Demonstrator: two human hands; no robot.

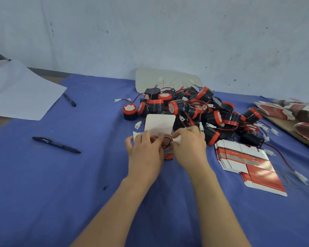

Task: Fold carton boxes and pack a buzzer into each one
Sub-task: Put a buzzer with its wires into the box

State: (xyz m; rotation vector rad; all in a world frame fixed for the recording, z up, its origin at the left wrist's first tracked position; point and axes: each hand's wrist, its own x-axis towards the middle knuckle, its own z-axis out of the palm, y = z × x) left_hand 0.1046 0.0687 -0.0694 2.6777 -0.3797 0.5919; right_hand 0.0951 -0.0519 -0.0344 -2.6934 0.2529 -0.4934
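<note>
I see a small red-and-white carton box (159, 124) standing mid-table on the blue cloth (61, 184), white lid flap raised, with coiled wires (166, 140) in red and black at its mouth. The left hand (144, 150) grips its left side, fingers curled; the right hand (189, 145) pinches a side flap. The buzzer pile (194, 107) crowds close behind and right, flat cartons (244, 157) lie near right, and bare cloth spreads left toward a pen (56, 145)

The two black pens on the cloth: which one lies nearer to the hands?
The pen lying alone on the blue cloth, left of the left hand. The other pen lies farther back, beside the white paper.
</note>
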